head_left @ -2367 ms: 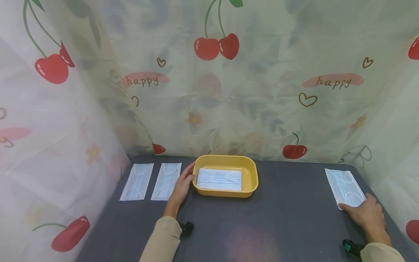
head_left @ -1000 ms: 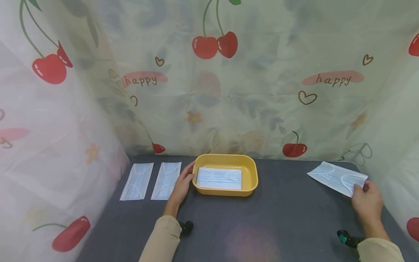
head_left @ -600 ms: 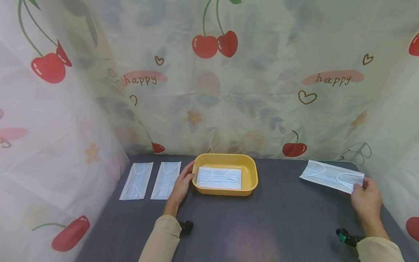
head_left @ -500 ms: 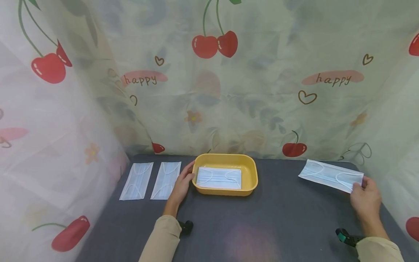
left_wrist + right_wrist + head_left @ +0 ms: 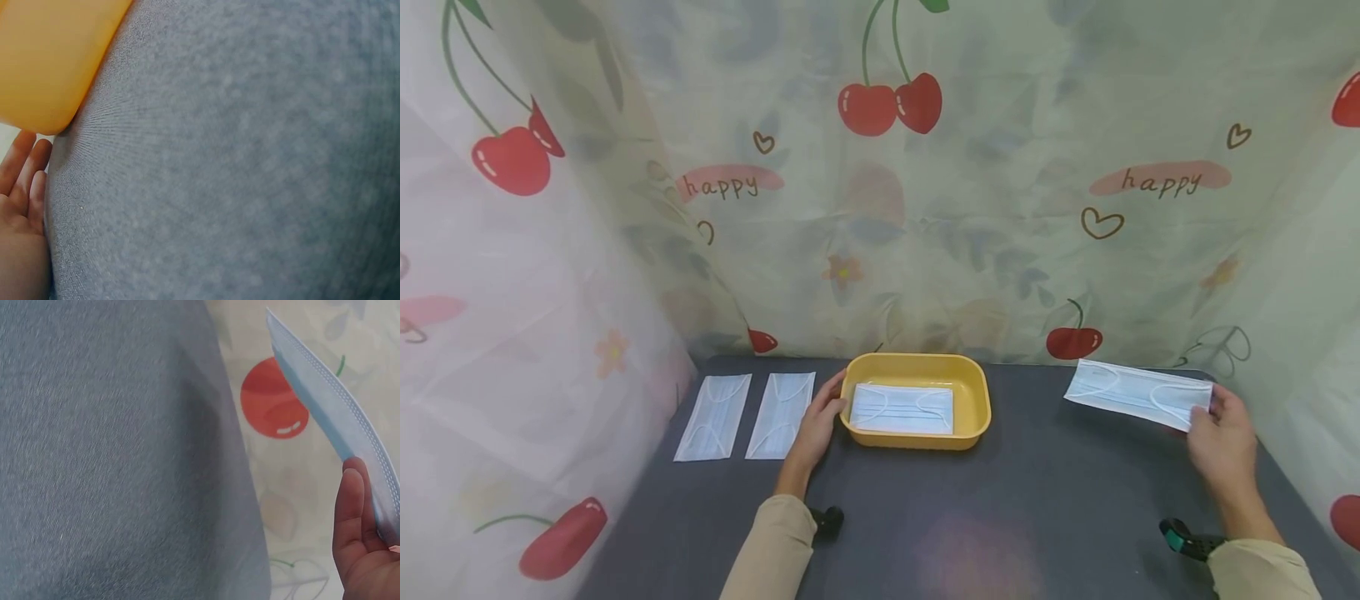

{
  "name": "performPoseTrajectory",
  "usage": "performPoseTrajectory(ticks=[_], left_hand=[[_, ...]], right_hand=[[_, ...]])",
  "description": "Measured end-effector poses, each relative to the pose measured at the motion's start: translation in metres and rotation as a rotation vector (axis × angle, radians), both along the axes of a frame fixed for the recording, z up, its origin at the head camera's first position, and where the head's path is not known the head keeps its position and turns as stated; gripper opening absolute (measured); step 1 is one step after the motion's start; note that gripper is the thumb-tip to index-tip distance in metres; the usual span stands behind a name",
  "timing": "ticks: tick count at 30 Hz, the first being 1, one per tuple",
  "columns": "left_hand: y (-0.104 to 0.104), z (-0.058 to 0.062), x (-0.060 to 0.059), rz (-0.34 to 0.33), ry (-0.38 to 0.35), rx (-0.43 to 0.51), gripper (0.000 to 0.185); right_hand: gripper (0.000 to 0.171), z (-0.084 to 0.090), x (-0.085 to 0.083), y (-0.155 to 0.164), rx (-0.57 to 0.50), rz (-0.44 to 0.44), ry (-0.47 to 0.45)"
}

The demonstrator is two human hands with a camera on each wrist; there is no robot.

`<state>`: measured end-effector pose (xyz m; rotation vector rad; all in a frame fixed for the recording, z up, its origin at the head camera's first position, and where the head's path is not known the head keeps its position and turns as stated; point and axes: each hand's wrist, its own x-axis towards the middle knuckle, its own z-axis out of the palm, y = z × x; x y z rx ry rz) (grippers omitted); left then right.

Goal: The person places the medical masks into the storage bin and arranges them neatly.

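My right hand pinches a light blue face mask by its right end. The mask is raised above the table at the right, its white ear loops facing up. In the right wrist view this mask appears edge-on, with fingers curled against its near end. My left hand rests against the left side of a yellow basin; its fingers look fairly straight, touching the basin wall. One face mask lies flat inside the basin. The left thumb is hidden in the left wrist view.
Two more face masks, an outer one and an inner one, lie side by side left of the basin. The dark grey table is bordered by a cherry-patterned curtain behind and at both sides.
The right hand has lifted the mask off the table's right side, turned it lengthwise and carried it leftward. The left hand and the basin have stayed in place.
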<state>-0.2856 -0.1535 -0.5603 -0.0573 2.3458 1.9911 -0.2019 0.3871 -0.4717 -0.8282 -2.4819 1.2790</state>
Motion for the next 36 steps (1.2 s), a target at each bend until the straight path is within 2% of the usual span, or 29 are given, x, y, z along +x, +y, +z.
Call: performPoseTrajectory(ticks=[8, 16, 28, 36], left_hand=[[0.001, 0.000, 0.002, 0.004, -0.016, -0.001, 0.048], [0.001, 0.000, 0.003, 0.010, -0.004, -0.011, 0.049], [0.002, 0.000, 0.002, 0.007, 0.000, -0.005, 0.049], [0.001, 0.000, 0.000, 0.014, -0.002, -0.018, 0.047]], right_hand=[[0.059, 0.011, 0.002, -0.016, 0.009, 0.044, 0.049], [0.058, 0.014, -0.001, -0.030, -0.041, 0.087, 0.121], [0.057, 0.024, -0.005, -0.050, -0.040, 0.107, 0.122], [0.057, 0.031, -0.006, -0.064, -0.089, 0.214, 0.166]])
